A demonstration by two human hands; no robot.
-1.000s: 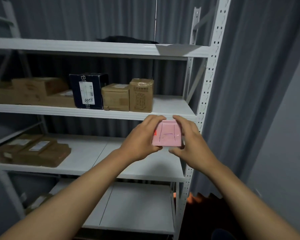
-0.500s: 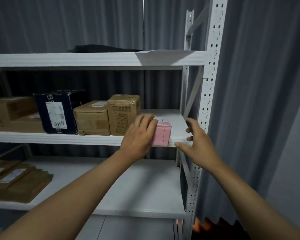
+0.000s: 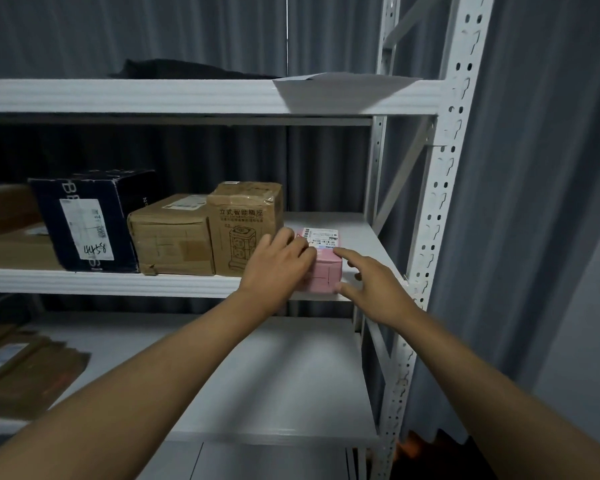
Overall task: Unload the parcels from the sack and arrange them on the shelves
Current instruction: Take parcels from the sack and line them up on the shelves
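A small pink parcel (image 3: 326,277) with a white label on top sits at the front of the middle shelf (image 3: 101,282), just right of a tall brown carton (image 3: 245,226). My left hand (image 3: 278,265) covers its left side, fingers curled over the top. My right hand (image 3: 374,289) touches its right side, with the index finger on the top edge and the thumb at the lower front corner. The sack is not in view.
Left of the tall carton stand a brown box (image 3: 170,237) and a dark blue box (image 3: 87,220). Flat brown parcels (image 3: 25,368) lie on the lower shelf (image 3: 274,375). The rack's white upright (image 3: 440,202) stands close on the right, with grey curtain behind.
The pink parcel went from held in front of the rack up onto the middle shelf. My right hand let go, then came back to touch its right side.
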